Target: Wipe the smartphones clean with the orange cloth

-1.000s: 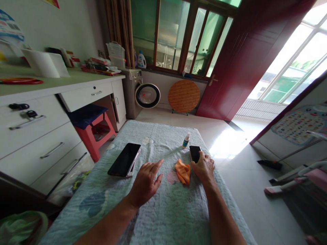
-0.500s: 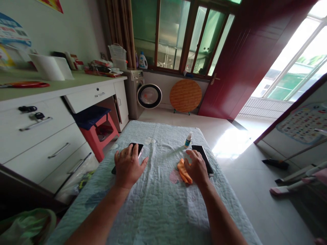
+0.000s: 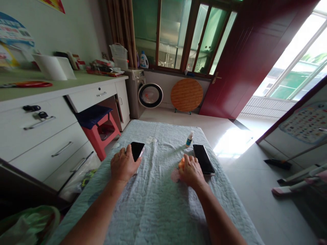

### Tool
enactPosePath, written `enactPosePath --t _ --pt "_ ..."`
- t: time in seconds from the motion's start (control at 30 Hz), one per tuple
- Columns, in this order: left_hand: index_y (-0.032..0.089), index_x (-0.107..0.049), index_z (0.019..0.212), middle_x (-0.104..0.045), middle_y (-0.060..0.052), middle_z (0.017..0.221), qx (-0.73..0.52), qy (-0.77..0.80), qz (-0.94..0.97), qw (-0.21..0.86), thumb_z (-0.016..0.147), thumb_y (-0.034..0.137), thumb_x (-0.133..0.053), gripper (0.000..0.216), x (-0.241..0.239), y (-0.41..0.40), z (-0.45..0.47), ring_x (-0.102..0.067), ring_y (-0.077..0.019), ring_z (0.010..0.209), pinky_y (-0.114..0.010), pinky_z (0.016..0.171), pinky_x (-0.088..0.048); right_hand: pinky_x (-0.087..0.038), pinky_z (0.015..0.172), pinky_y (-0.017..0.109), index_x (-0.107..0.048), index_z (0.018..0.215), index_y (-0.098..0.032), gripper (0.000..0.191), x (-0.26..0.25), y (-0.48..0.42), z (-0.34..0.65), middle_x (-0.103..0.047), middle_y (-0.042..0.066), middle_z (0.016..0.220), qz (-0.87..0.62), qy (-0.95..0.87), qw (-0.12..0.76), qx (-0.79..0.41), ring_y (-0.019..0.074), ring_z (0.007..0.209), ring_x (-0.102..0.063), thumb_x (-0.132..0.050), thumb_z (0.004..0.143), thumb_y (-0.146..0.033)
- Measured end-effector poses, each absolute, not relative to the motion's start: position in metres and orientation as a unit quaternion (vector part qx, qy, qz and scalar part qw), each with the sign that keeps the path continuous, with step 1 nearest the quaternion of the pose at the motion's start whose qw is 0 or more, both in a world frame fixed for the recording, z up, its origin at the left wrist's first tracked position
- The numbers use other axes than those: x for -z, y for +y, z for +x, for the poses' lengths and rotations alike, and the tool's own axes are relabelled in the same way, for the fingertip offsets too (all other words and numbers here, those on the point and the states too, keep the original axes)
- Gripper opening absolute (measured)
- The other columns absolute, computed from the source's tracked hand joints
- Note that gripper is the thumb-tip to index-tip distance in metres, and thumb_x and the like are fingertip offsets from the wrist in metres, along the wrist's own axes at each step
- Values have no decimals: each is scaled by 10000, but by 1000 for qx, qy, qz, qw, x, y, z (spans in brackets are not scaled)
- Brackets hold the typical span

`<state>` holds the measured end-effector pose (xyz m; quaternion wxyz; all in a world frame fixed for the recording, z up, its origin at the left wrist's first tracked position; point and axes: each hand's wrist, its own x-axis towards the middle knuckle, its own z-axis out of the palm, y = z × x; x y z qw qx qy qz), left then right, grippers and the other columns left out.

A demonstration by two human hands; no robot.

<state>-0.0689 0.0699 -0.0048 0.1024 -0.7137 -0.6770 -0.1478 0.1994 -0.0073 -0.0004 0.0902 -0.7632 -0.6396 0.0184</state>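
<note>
Now: left hand [image 3: 124, 165] palm-down on the near end of a dark phone [image 3: 136, 150], fingers curled over it, grip unclear. Right hand [image 3: 190, 170] closed over an orange cloth [image 3: 181, 163], mostly hidden beneath. Second phone [image 3: 203, 159] lies flat just beside that hand at 2 o'clock. Small spray bottle [image 3: 189, 139] upright at 12 o'clock from it. All rest on a pale quilted table cover [image 3: 158, 204].

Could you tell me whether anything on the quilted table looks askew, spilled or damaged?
Nothing stands out. The left hand rests on a dark phone, the right hand covers an orange cloth beside a second phone, and the small spray bottle stands upright. No spill shows on the quilt.
</note>
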Motion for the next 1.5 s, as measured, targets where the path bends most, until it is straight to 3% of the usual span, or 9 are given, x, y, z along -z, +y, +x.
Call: enactPosePath --t 0.17,0.43,0.8,1.1,1.2,1.33,1.5 --pt "73 -456 1307 -633 -188 1063 135 -685 -711 88 819 495 -533 650 11 75 -72 -603 -352 991 -401 811 -454 -379 846 348 -543 1249 -130 494 2 -7 198 -615 142 1078 -756 -648 90 -23 274 984 -528 -505 759 -171" --pt "71 -458 1308 -639 -188 1028 144 -693 -702 82 798 499 -530 669 13 79 -72 -590 -356 999 -415 830 -443 -364 858 322 -567 1158 -165 310 5 -5 193 -633 105 1036 -723 -675 142 -43 238 979 -526 -354 932 -173" --pt "87 -461 1312 -636 -168 1005 171 -684 -701 110 782 458 -562 654 9 73 -68 -594 -347 953 -412 826 -431 -329 797 308 -590 963 -164 175 4 -6 194 -608 101 978 -746 -659 94 -25 229 912 -509 -506 809 -157" --pt "107 -452 1330 -574 -170 1167 296 -580 -751 105 789 384 -604 626 -10 53 -47 -539 -344 1079 -443 957 -413 -315 753 290 -655 890 -236 201 -3 -7 194 -623 41 893 -712 -686 146 -33 196 883 -535 -472 961 -278" --pt "128 -469 1326 -571 -155 1182 301 -546 -780 51 759 362 -647 638 -6 40 -30 -539 -332 1085 -432 976 -422 -346 796 289 -657 1041 -259 175 -1 -6 193 -619 45 963 -696 -691 189 -44 203 928 -540 -516 938 -266" --pt "132 -489 1330 -579 -141 1171 279 -535 -798 -2 745 329 -670 644 5 29 -14 -540 -322 1094 -410 987 -421 -372 837 336 -541 1285 -188 448 7 -5 195 -601 115 1105 -714 -668 208 -26 260 1001 -528 -603 875 -358" --pt "124 -496 1333 -596 -132 1130 223 -550 -804 -46 755 332 -669 638 8 24 -3 -563 -299 1031 -393 957 -428 -370 787 334 -650 850 -192 215 15 -5 200 -608 110 942 -728 -662 179 -14 245 898 -519 -559 888 -384"
